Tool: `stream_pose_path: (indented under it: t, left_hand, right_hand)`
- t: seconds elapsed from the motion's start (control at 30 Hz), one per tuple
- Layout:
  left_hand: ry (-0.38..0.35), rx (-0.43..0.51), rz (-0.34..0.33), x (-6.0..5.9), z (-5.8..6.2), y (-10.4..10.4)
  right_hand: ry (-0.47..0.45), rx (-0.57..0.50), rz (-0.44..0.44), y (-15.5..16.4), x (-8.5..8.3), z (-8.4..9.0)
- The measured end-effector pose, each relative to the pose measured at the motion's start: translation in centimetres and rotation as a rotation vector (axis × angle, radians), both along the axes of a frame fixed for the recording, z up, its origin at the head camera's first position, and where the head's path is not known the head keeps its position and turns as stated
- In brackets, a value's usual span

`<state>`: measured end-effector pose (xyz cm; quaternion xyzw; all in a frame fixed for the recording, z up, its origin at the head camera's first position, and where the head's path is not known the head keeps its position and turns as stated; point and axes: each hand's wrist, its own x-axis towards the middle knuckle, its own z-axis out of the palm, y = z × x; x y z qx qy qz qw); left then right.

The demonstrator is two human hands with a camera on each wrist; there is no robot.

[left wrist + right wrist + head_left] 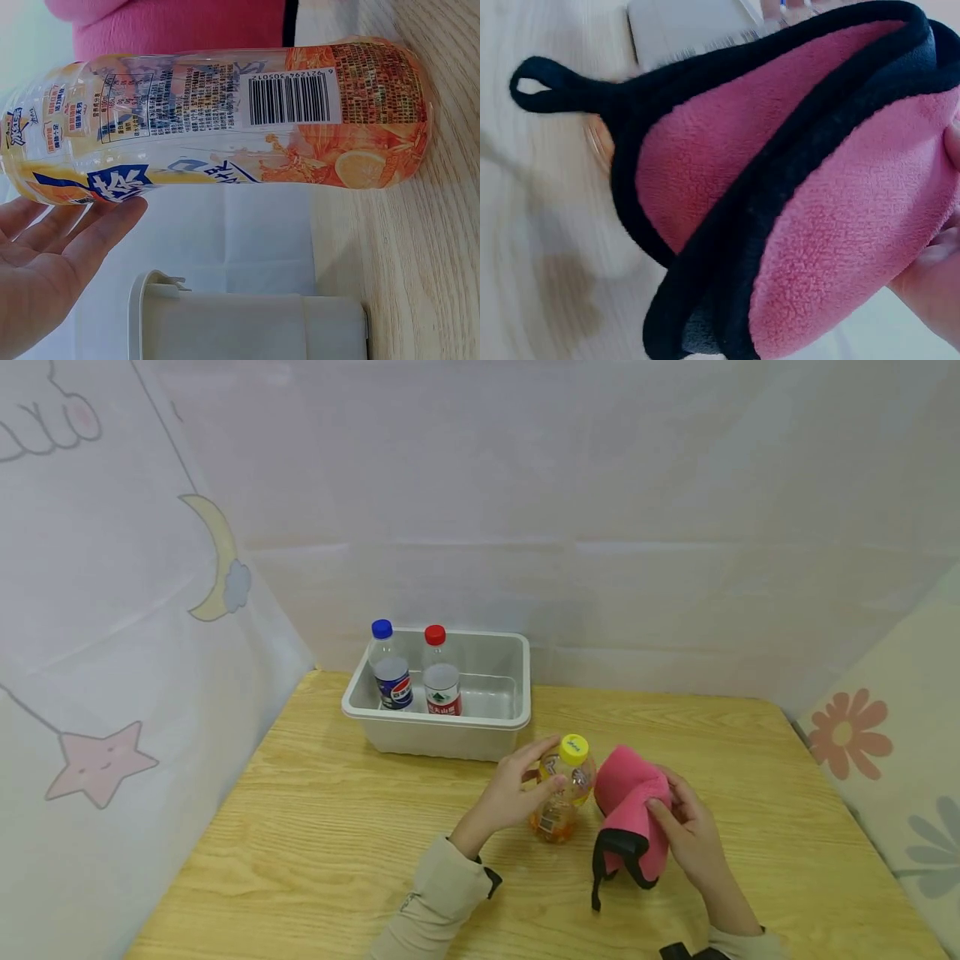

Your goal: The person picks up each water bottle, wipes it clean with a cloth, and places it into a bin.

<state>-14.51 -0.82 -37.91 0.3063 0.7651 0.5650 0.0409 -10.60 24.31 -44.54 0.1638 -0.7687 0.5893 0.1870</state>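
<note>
Left grip [517,793]: my fingers curl round the juice bottle [564,789], upright on the surface [337,827].
Right grip [686,831]: I pinch the pink cloth [630,818] just beside the bottle.
Behind: bin [450,735] holding two bottles.

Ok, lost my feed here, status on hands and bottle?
Left hand grips yellow-capped bottle, upright on table. Right hand holds pink cloth beside it. Nothing between them.
</note>
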Motion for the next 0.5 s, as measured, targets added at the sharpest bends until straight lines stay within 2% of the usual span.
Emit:
stream_pose_path:
  t: [0.37, 0.43, 0.5]
  left_hand:
    - [0.015, -0.017, -0.007, 0.0, 0.1, -0.2]
    - [0.018, -0.017, -0.008, 0.1, 0.1, -0.1]
    - [0.016, -0.019, -0.003, 0.1, 0.1, -0.1]
  right_hand:
    - [0.053, 0.353, -0.150, 5.3, 1.4, 1.1]
    - [0.084, 0.448, -0.175, 6.2, 1.5, 1.3]
    - [0.114, 0.589, -0.195, 6.9, 1.6, 1.4]
